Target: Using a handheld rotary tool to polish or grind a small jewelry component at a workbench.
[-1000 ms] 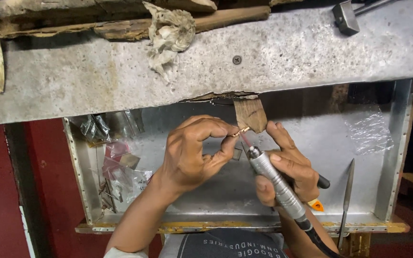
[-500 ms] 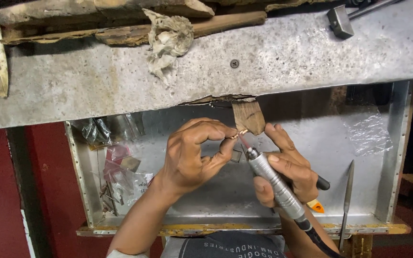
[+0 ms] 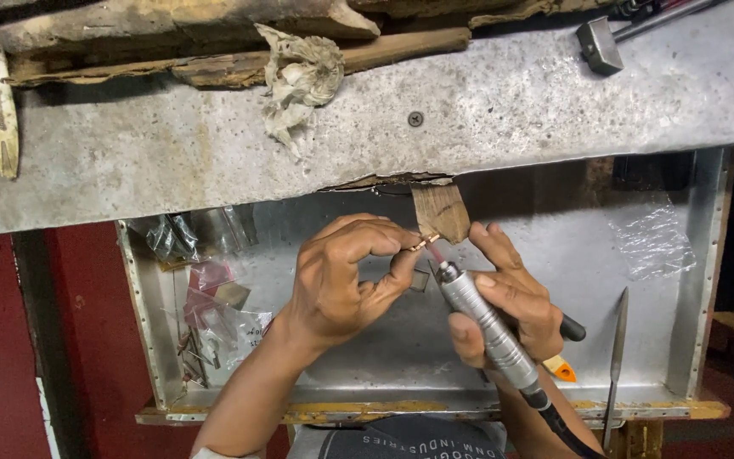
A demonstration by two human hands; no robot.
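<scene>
Metal-clad bench (image 3: pixel 554 110) — left hand (image 3: pixel 341 285) pinches small piece (image 3: pixel 422 243), right hand (image 3: pixel 511 302) grips rotary tool (image 3: pixel 482 319).

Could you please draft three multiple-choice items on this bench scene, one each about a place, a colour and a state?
1. Where does the metal file lie?
A. In the tray, at its right side
B. On the bench top
C. In the left hand

2. What colour is the body of the rotary handpiece?
A. Red
B. Silver
C. Green

3. How is the small copper-coloured piece held?
A. Lying loose in the tray
B. Pinched in the left hand
C. Hanging from the hammer

Answers: 1 A, the file rests by the tray's right wall. 2 B, the ribbed barrel in the right hand is silver. 3 B, thumb and forefinger close on it beside the wooden peg.
</scene>
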